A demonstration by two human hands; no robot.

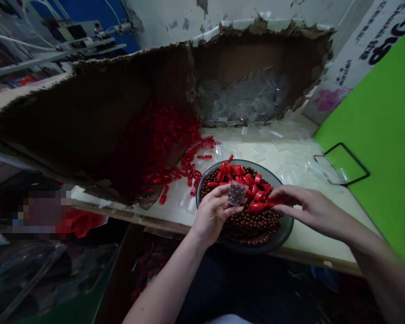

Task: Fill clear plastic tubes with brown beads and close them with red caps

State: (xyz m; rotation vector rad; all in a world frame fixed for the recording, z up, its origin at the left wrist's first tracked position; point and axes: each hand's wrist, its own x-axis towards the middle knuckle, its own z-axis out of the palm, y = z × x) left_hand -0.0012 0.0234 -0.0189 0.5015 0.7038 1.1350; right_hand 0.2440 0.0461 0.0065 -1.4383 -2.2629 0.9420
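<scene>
My left hand point(213, 211) is closed round a small clear bag of brown beads point(236, 192), held over a grey bowl point(283, 231). The bowl is filled with brown beads point(253, 222), and a heap of red chili-shaped charms point(243, 176) lies on top of them. My right hand point(302, 204) reaches in from the right and pinches one red charm point(261, 206) between its fingertips, just right of the bag.
A torn cardboard box point(97, 112) lies open on its side at the left, spilling red charms point(175, 153) onto the table. A second box point(256, 67) behind holds clear bags point(243, 99). More bags are scattered on the pale tabletop point(290, 157). A green board point(381, 144) leans at the right.
</scene>
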